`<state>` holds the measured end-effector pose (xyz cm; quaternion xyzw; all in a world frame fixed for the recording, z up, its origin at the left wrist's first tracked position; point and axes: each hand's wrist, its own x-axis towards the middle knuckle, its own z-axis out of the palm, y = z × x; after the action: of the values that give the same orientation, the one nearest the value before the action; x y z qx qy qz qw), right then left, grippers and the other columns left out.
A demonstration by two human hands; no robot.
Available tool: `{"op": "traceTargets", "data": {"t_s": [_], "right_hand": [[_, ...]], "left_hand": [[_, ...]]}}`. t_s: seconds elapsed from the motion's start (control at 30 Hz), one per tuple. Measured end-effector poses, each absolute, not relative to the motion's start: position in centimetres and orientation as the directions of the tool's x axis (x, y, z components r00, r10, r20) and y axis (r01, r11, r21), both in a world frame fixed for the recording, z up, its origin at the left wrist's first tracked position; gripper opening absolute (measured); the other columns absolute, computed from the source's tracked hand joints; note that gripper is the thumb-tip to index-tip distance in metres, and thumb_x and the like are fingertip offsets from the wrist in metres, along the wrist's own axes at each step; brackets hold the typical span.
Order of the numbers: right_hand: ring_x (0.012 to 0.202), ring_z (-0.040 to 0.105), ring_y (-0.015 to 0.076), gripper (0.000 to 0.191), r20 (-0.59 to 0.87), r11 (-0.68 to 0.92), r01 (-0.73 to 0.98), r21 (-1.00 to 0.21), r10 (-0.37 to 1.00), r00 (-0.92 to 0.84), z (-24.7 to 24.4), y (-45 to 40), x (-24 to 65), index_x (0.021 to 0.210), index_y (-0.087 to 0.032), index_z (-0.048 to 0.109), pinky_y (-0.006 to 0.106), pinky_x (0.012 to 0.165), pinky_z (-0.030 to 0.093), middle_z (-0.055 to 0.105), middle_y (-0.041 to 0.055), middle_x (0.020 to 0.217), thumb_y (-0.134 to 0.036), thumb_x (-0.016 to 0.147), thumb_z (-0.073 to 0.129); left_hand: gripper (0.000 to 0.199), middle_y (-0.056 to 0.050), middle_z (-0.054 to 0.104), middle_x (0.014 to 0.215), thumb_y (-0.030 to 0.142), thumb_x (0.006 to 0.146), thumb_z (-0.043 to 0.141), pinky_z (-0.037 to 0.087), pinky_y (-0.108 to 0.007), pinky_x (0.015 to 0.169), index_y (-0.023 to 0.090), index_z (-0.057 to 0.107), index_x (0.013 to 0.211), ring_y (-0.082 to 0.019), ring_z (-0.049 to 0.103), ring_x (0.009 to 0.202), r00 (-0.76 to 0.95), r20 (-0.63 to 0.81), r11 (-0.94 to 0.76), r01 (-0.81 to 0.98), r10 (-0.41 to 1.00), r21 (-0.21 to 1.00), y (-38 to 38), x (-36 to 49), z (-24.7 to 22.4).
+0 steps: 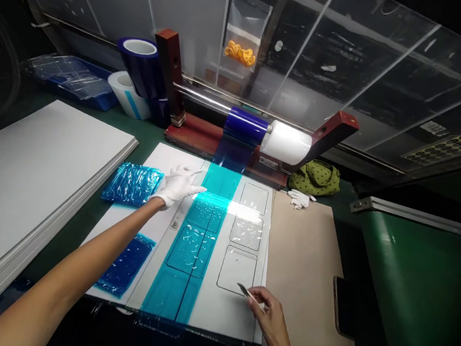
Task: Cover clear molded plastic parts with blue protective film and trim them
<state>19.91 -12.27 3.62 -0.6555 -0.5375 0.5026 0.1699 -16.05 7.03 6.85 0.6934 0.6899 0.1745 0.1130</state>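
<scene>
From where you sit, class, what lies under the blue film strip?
Black rounded outlines on the white sheet show through the blue film; finer detail is hidden by glare and creases.

Right fingers point(256, 296) hid handle of small blade point(243, 289). Left forearm point(64, 274), right forearm point(276, 336) cut off by bottom edge. White sheet stack point(30, 193) ran past left edge. Label point(269, 163) on film roller point(285, 143) too small to read (mere specks). Dark slab point(342, 306) lost in shadow.

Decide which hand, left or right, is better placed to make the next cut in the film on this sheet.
Right, most likely: the right grip holds a craft knife beside the lowest outlined rectangle, whereas the white-gloved left grip lies far up the sheet, holding no blade, next to the blue film.
</scene>
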Motion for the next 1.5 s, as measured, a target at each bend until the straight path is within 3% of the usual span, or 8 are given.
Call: {"op": "traceTargets", "data": {"t_s": [0.2, 0.37, 0.57, 0.93, 1.07, 1.2, 1.3, 1.5], "right_hand": [[0.076, 0.059, 0.0177, 0.027, -0.106, 0.135, 0.799, -0.586, 0.965, -0.241, 5.7, -6.6, 10.9, 0.088, -0.020, 0.066, 0.026, 0.064, 0.039, 0.064, 0.0069, 0.086, -0.026, 0.093, 0.041], [0.077, 0.056, 0.0141, 0.027, -0.110, 0.372, 0.858, -0.353, 0.894, -0.433, 4.2, -1.8, 3.6, 0.093, -0.023, 0.068, 0.024, 0.054, 0.027, 0.063, 0.0032, 0.087, -0.020, 0.095, 0.041], [0.078, 0.051, 0.0146, 0.028, -0.193, 0.491, 0.842, -0.224, 0.824, -0.532, 2.5, 0.9, -0.7, 0.093, -0.021, 0.066, 0.027, 0.053, 0.019, 0.061, 0.0031, 0.086, -0.020, 0.096, 0.038], [0.078, 0.051, 0.0152, 0.028, -0.291, 0.525, 0.846, -0.088, 0.799, -0.526, 2.9, 0.2, 3.9, 0.092, -0.022, 0.063, 0.027, 0.052, 0.019, 0.059, 0.0033, 0.090, -0.013, 0.095, 0.037], [0.074, 0.050, 0.0152, 0.027, -0.341, 0.490, 0.872, 0.004, 0.820, -0.459, 3.9, -1.1, 8.5, 0.083, -0.020, 0.061, 0.027, 0.051, 0.019, 0.059, 0.0042, 0.087, -0.008, 0.092, 0.038], [0.072, 0.050, 0.0153, 0.027, -0.302, 0.415, 0.907, 0.063, 0.875, -0.379, 4.9, -2.6, 11.9, 0.080, -0.020, 0.060, 0.028, 0.050, 0.015, 0.058, 0.0043, 0.083, -0.004, 0.088, 0.040], [0.072, 0.050, 0.0151, 0.024, -0.247, 0.362, 0.932, -0.003, 0.903, -0.352, 5.3, -4.7, 12.7, 0.084, -0.021, 0.061, 0.028, 0.050, 0.015, 0.059, 0.0032, 0.084, -0.007, 0.089, 0.042], [0.074, 0.053, 0.0150, 0.027, -0.223, 0.421, 0.871, -0.253, 0.850, -0.476, 4.4, -10.4, 8.4, 0.098, -0.027, 0.062, 0.027, 0.051, 0.019, 0.061, 0.0023, 0.089, -0.010, 0.091, 0.041]], "left_hand": [[0.039, -0.010, 0.062, 0.096, 0.051, 0.086, 0.046, 0.040, -0.041, 0.076, 0.024, 0.070, 0.103, -0.027, 0.052, 0.092, -0.202, 0.021, 0.184, 0.927, 0.979, 0.327, -3.2, -15.5, 4.7], [0.036, -0.008, 0.062, 0.115, 0.043, 0.088, 0.046, 0.040, -0.041, 0.081, 0.034, 0.059, 0.120, -0.027, 0.054, 0.098, -0.121, -0.061, 0.134, 0.937, 0.991, 0.324, -8.7, -13.6, 2.1], [0.039, -0.010, 0.060, 0.120, 0.040, 0.090, 0.040, 0.041, -0.042, 0.077, 0.034, 0.055, 0.125, -0.028, 0.055, 0.096, -0.205, -0.156, 0.242, 0.931, 0.966, 0.272, -9.1, -12.9, 1.7], [0.038, -0.009, 0.059, 0.121, 0.042, 0.090, 0.039, 0.039, -0.040, 0.076, 0.034, 0.056, 0.123, -0.028, 0.054, 0.096, -0.221, -0.058, 0.228, 0.931, 0.974, 0.283, -9.6, -12.8, 0.8], [0.048, -0.016, 0.058, 0.114, 0.054, 0.085, 0.044, 0.041, -0.040, 0.070, 0.022, 0.060, 0.116, -0.030, 0.055, 0.087, -0.384, -0.046, 0.383, 0.889, 0.922, 0.250, -11.5, -12.5, 1.7], [0.053, -0.013, 0.058, 0.105, 0.059, 0.079, 0.050, 0.044, -0.038, 0.074, 0.017, 0.056, 0.111, -0.028, 0.056, 0.091, -0.642, -0.063, 0.604, 0.677, 0.764, 0.421, -16.7, -12.2, 2.7], [0.048, -0.007, 0.059, 0.094, 0.060, 0.073, 0.056, 0.047, -0.033, 0.067, 0.020, 0.055, 0.099, -0.022, 0.057, 0.078, -0.782, -0.268, 0.744, 0.338, 0.563, 0.576, -21.4, -11.6, 2.6], [0.053, -0.005, 0.064, 0.089, 0.063, 0.064, 0.063, 0.047, -0.034, 0.071, 0.020, 0.059, 0.095, -0.022, 0.060, 0.079, -0.654, -0.688, 0.827, -0.168, 0.314, 0.537, -25.6, -9.7, 2.1]]}}
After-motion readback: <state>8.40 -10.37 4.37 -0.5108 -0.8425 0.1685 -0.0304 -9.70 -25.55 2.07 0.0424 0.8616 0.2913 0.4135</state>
